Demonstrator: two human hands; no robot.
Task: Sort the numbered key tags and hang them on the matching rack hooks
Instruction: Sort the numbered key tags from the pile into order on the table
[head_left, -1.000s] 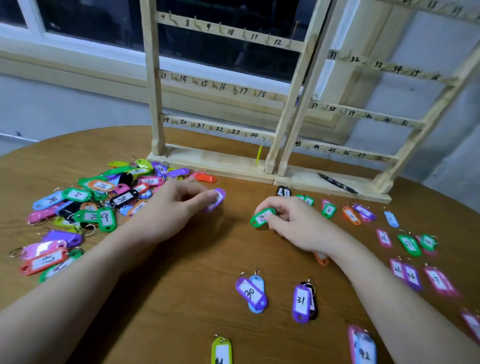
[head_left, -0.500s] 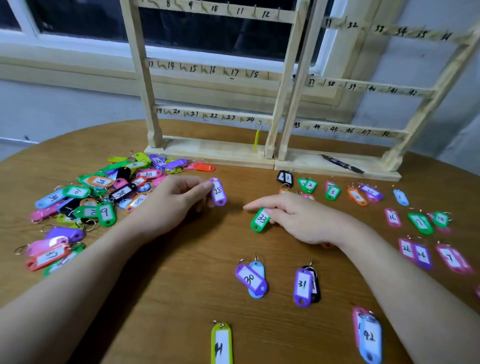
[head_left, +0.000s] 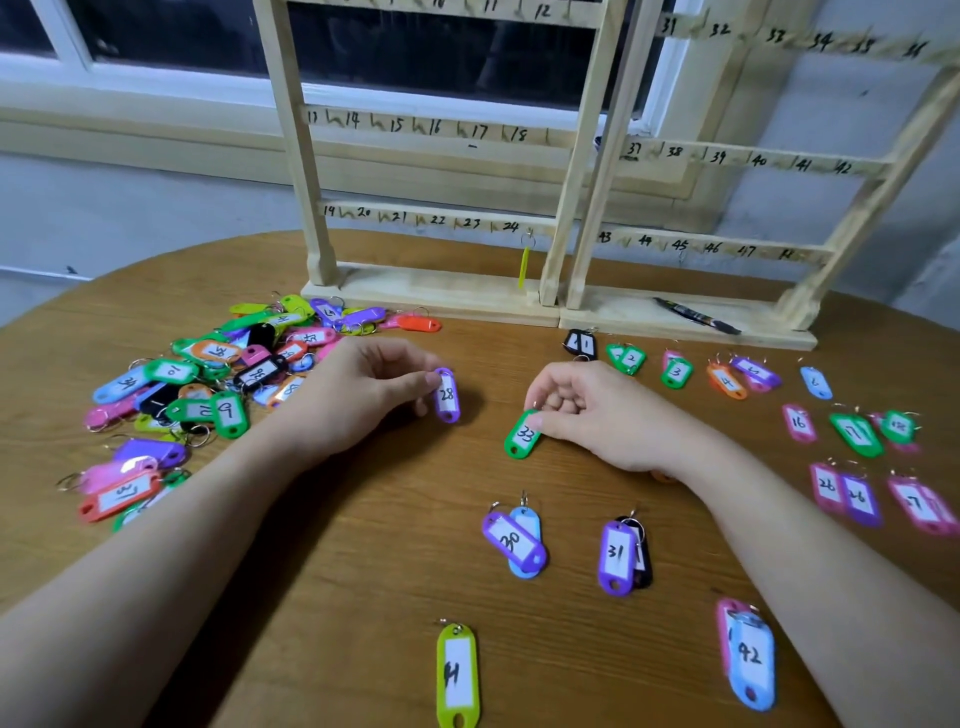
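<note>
- Your left hand pinches the purple tag 28 between thumb and forefinger, its lower end just off the worktop near the middle.
- Your right hand has its fingers curled, the fingertips nipping the top end of the green tag 33, which lies flat on the wood.
- Sorting looks like the step in hand: set 28 towards the right edge beside the pink tags of the twenties, label up.
- Lay 33 next to the 30 pair and 31 pair, keeping gaps so the rings don't tangle.
- The unsorted heap sits by the left edge; the rack stands along the far edge, with only one yellow tag hung.
</note>
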